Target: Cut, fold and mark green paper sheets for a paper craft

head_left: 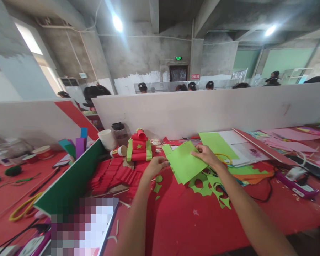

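Observation:
My right hand [204, 154] pinches the upper right edge of a bright green sheet [188, 161], which is tilted above the red table. At the sheet's left edge is my left hand [158, 166], its fingers bent towards the paper; whether they grip anything is too small to tell. Below and right of the sheet lie green scraps with round holes [204, 186]. Small green cut pieces [158, 186] rest under my left hand. Behind it stands a red and green paper model [139, 147] with a yellow star.
Red folded strips [112, 176] lie left of my hands, beside a green board [74, 177]. Yellow-handled scissors [224, 159] and green and white sheets [229, 145] are at the right. A white partition [189, 110] runs behind. A tablet-like screen [96, 227] is front left.

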A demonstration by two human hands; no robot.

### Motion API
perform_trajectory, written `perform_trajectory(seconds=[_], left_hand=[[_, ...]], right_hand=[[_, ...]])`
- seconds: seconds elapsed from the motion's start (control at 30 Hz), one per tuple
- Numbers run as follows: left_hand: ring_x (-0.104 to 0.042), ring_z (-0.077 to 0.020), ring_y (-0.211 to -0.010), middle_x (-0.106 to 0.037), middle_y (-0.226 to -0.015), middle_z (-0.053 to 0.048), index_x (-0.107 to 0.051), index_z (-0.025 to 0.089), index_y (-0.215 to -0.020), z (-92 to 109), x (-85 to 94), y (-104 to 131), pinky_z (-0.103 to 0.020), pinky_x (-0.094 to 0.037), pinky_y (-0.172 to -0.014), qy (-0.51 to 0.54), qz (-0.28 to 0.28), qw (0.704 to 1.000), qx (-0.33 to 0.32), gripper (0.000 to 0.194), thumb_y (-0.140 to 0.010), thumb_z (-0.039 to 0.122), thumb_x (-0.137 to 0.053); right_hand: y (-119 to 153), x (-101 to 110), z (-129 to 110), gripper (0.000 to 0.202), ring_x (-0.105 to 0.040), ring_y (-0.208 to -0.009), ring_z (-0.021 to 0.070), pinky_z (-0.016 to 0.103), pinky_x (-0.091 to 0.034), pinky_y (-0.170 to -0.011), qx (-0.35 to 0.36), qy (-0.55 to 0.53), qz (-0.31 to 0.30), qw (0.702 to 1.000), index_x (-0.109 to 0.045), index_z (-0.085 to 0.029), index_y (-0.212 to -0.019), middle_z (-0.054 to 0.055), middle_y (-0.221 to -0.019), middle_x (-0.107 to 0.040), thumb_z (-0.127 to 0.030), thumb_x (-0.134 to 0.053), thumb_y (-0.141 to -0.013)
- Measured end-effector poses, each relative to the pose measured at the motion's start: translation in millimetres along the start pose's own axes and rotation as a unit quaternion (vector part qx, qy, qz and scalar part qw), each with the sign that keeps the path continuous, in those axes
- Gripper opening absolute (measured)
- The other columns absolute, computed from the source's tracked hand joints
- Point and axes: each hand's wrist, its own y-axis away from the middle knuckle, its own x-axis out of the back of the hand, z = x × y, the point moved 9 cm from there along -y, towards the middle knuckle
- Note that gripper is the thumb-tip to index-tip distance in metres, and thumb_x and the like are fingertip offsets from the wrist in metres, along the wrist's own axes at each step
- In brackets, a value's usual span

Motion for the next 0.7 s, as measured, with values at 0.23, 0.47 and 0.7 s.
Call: perform_trajectory(seconds=[0.23,0.47,0.7], left_hand=[[-0.042,-0.0093,-0.053,-0.048,-0.055,0.003,-0.057,0.014,-0.062,12.3,-17.4,7.4,-0.023,-0.035,-0.054,0.080,-0.066,0.995,0.008,0.040,-0.071,0.052,-0.067],[-0.041,-0.0106,-0.052,-0.049,-0.054,0.002,-0.057,0.014,-0.061,3.2,-9.6,0.6,-0.025,-0.033,-0.053,-0.001,-0.031,1.000,0.004,0.038,-0.074,0.050,-0.062],[-0.039,-0.0103,-0.051,-0.048,-0.052,0.002,-0.055,0.015,-0.057,8.2,-13.5,7.3,-0.024,-0.030,-0.051,-0.006,-0.065,0.998,-0.003,0.039,-0.072,0.051,-0.062]], right_hand=[[1.8,-4.6,-2.7,0.039,-0.060,-0.059,0.0167,0.027,-0.047,-0.055,-0.010,-0.021,-0.001,1.000,-0.062,-0.017,-0.079,0.001,-0.071,-0.066,-0.049,-0.078,-0.064],[4.3,-9.3,-14.8,0.035,-0.059,-0.060,0.0161,0.026,-0.045,-0.055,0.030,0.039,0.004,0.999,-0.059,-0.017,-0.075,0.001,-0.069,-0.064,-0.049,-0.071,-0.072],[-0.4,-4.7,-21.0,0.034,-0.065,-0.081,0.0220,0.031,-0.051,-0.071,0.088,0.054,0.030,0.994,-0.063,-0.018,-0.094,0.007,-0.087,-0.071,-0.045,-0.070,-0.074]])
